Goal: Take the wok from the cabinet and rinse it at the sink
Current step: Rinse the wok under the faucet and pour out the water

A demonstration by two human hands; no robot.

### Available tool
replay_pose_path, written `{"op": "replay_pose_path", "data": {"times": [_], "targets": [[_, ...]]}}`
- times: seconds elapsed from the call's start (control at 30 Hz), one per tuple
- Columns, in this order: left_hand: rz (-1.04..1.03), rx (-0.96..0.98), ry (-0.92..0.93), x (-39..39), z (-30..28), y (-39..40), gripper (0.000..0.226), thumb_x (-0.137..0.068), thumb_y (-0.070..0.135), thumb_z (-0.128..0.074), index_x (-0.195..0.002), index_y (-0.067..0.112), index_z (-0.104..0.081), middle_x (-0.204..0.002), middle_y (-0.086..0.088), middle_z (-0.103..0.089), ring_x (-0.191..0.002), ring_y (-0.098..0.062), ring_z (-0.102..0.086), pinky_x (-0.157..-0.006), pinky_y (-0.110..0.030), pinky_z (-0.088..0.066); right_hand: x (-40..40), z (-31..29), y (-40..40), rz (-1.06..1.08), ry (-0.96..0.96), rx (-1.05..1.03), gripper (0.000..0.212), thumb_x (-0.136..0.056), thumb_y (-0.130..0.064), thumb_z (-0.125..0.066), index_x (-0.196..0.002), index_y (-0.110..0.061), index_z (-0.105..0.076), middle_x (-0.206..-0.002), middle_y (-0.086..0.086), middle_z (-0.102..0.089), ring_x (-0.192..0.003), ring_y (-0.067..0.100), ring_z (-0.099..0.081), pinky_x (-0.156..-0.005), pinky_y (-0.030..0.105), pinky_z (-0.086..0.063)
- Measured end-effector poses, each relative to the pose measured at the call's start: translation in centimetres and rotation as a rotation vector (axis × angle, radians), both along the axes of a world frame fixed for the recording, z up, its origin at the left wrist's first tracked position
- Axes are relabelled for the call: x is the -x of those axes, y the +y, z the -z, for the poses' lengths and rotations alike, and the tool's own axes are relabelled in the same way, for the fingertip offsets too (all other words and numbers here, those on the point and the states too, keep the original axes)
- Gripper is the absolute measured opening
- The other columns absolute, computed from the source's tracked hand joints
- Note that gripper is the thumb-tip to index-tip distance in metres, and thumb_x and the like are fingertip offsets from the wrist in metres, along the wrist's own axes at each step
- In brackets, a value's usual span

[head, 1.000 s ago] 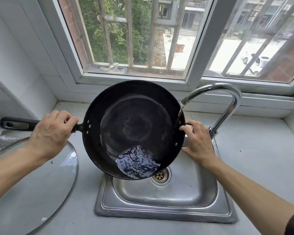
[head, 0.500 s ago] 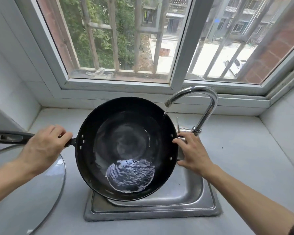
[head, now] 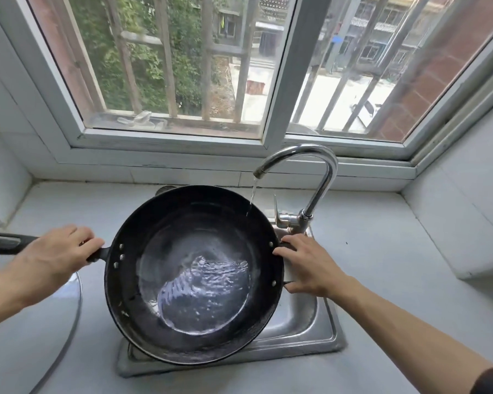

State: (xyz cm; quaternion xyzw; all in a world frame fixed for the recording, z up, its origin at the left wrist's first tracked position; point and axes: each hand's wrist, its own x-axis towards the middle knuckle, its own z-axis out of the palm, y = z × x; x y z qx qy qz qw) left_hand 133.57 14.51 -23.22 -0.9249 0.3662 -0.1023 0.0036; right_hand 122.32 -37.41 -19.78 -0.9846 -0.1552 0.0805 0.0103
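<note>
Over the sink (head: 322, 334), under the running tap (head: 305, 155), sits the wok (head: 194, 274): left hand (head: 56, 258) grips its long handle, right hand (head: 305, 265) curls on the far-side rim. Rigid, probably heavy with pooled water, wet-slippery; handle-and-rim holds suit it.

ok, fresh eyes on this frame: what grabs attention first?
The big black wok held over the steel sink, a pool of water rippling in it. Then the thin stream from the chrome faucet hitting its far-right rim. The left hand grips the long handle; the right hand holds the opposite rim.
</note>
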Motion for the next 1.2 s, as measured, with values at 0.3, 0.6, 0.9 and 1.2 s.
{"op": "replay_pose_path", "data": {"times": [0.3,0.6,0.9,1.2], "targets": [[0.068,-0.004,0.015,0.2,0.0,-4.5,0.038,-0.061,0.006,-0.084,-0.088,0.019,-0.061,-0.082,0.000,-0.056,-0.065,-0.026,-0.050,-0.051,-0.040,-0.045,1.4,-3.0,-2.9,0.062,0.092,0.086,0.079,-0.058,-0.059,-0.074,-0.131,-0.037,-0.053,-0.136,-0.001,-0.050,-0.120,0.023,-0.046,-0.099,0.032,-0.037],[0.193,0.037,0.069,0.2,1.0,-8.4,0.041,-0.059,0.011,-0.087,-0.088,0.021,-0.060,-0.081,0.003,-0.056,-0.066,-0.022,-0.054,-0.051,-0.036,-0.048,3.5,-6.6,-5.3,0.093,0.169,0.137,0.073,-0.061,-0.063,-0.068,-0.129,-0.040,-0.055,-0.126,-0.010,-0.055,-0.114,0.016,-0.046,-0.098,0.027,-0.039],[0.240,0.064,0.096,0.9,0.6,-10.1,0.040,-0.058,0.008,-0.088,-0.085,0.023,-0.062,-0.077,0.007,-0.055,-0.062,-0.017,-0.052,-0.049,-0.031,-0.048,4.2,-7.7,-6.1,0.118,0.226,0.122,0.073,-0.060,-0.061,-0.066,-0.129,-0.039,-0.056,-0.121,-0.014,-0.057,-0.114,0.014,-0.048,-0.096,0.025,-0.040],[0.260,-0.074,0.134,0.1,-1.4,-6.5,0.036,-0.067,0.016,-0.082,-0.092,0.029,-0.059,-0.085,0.013,-0.054,-0.071,-0.013,-0.051,-0.056,-0.027,-0.048,3.8,-4.9,-4.3,0.139,0.394,-0.033,0.075,-0.061,-0.050,-0.074,-0.131,-0.035,-0.054,-0.133,-0.014,-0.054,-0.124,0.009,-0.046,-0.104,0.024,-0.038]]}}
